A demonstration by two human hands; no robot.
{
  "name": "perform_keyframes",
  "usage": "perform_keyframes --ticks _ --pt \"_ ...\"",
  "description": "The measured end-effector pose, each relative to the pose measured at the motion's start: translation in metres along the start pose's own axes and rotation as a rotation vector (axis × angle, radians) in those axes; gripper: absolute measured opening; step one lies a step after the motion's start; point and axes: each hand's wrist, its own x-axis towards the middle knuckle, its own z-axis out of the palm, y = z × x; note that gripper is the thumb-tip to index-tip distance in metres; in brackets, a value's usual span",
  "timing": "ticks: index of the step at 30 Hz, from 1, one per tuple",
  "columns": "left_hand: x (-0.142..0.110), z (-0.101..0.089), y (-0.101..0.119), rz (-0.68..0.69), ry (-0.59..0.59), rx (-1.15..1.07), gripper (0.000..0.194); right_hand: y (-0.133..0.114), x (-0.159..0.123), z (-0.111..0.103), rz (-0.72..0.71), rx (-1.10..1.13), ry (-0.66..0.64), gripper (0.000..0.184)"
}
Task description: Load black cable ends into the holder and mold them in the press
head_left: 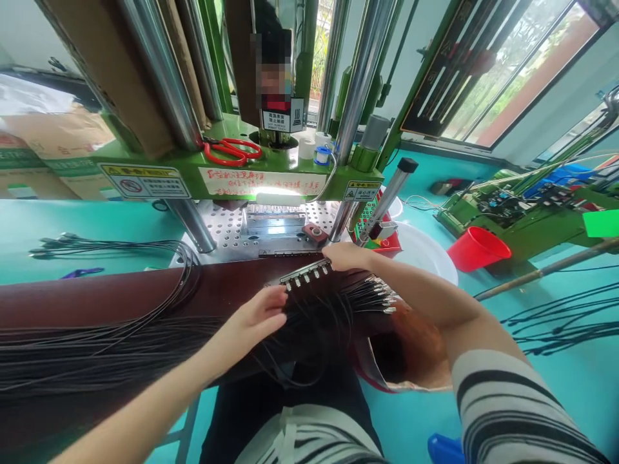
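Black cables (111,357) are lying along the brown table (97,296), nearest the person. The left hand (264,310) is grasping the near end of a bar (306,274), while the right hand (349,256) is gripping its far end. The bar is slanting over the table, before the green press (275,165). Red scissors (236,153) are resting on the press.

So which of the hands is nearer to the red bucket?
The right hand: it holds one end of the strip, left of the red bucket. The left hand, by the other end, is farther left.
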Motion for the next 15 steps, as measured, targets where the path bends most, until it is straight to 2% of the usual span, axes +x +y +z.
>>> perform_keyframes --ticks 3,5,7,8,10,12,13,15 --pt "0.011 0.036 -0.018 -0.009 0.233 -0.301 0.034 0.005 -0.012 -0.008 0.079 0.047 0.043 0.028" --pt "0.020 0.051 -0.023 -0.076 0.260 -0.484 0.030 0.009 -0.019 -0.012 0.126 0.084 0.098 0.028" --pt "0.027 0.060 -0.022 -0.154 0.162 -0.561 0.029 0.014 -0.022 -0.018 0.160 0.131 0.155 0.029" --pt "0.030 0.063 -0.021 -0.188 0.073 -0.563 0.030 0.016 -0.022 -0.021 0.171 0.155 0.183 0.030" --pt "0.035 0.069 -0.019 -0.239 -0.165 -0.539 0.038 0.020 -0.016 -0.027 0.181 0.200 0.232 0.031" --pt "0.040 0.074 -0.018 -0.219 -0.402 -0.505 0.051 0.022 -0.006 -0.033 0.189 0.242 0.267 0.031" --pt "0.042 0.078 -0.019 -0.191 -0.482 -0.490 0.057 0.023 0.000 -0.035 0.192 0.264 0.276 0.030" --pt "0.049 0.083 -0.019 -0.158 -0.518 -0.458 0.055 0.023 0.015 -0.036 0.197 0.314 0.277 0.028"
